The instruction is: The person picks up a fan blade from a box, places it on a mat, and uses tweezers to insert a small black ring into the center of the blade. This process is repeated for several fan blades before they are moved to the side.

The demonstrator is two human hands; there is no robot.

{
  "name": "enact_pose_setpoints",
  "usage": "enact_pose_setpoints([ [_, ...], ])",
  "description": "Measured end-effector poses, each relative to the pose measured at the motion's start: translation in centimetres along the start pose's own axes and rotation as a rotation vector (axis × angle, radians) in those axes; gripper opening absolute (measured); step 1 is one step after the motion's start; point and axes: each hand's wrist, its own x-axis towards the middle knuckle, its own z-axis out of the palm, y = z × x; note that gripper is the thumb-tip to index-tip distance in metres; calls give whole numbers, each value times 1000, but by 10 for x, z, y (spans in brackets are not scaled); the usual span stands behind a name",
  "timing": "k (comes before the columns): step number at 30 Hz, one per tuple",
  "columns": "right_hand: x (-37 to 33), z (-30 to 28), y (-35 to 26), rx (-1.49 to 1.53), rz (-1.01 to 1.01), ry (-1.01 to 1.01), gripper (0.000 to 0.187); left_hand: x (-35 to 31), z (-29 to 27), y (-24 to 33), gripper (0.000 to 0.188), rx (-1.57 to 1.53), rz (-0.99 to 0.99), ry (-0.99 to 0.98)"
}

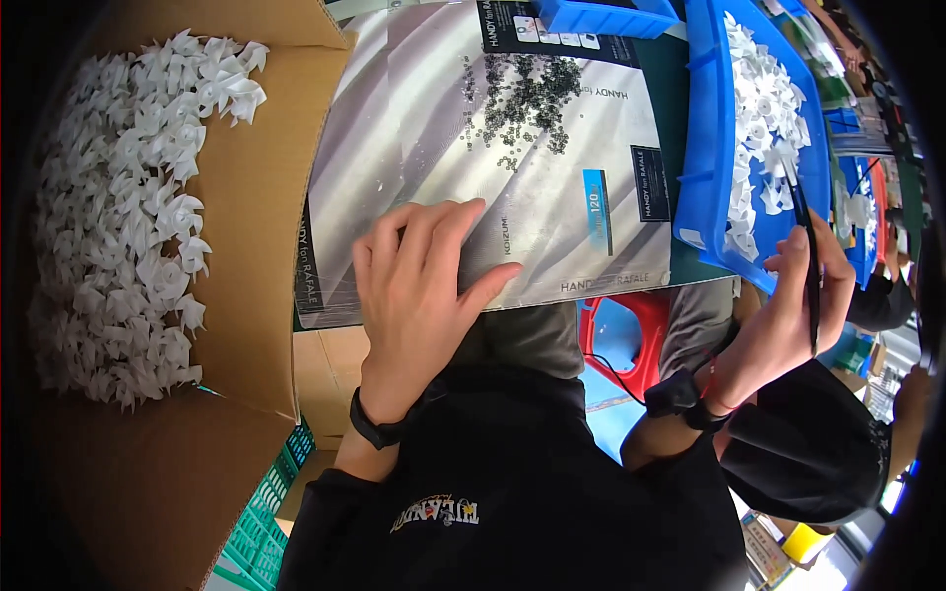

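My left hand (419, 281) lies on a silvery printed sheet (394, 128) on the table, fingers stretched out and thumb apart, holding nothing. A pair of black tweezers (812, 266) is pinched in my right hand (783, 320). The tips reach in among small white folded pieces (764, 103) in a blue tray (705, 138) to the right; whether they grip a piece I cannot tell. Farther back on the sheet, a scattered heap of tiny dark ring-like parts (537, 94) lies beyond my left hand.
At the left stands an open cardboard box (256, 197) with many white flower-like pieces (123, 227). Another blue tray (611, 18) sits at the far edge. Below the table show a red stool (645, 345) and a green crate (261, 537). A person in black (818, 443) is close on the right.
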Motion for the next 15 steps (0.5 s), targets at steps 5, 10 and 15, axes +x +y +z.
enact_pose_setpoints([
  [5, -57, 22, 4, 592, -94, -377, 15, 1, -8, -4, 45, -161, -3, -42],
  [10, -81, 50, 19, 501, 158, -719, 21, 7, -43, -30, 38, -40, -88, 127],
  [15, -82, 57, 18, 556, 230, -790, 19, 2, -83, -82, 46, 615, -520, 375],
])
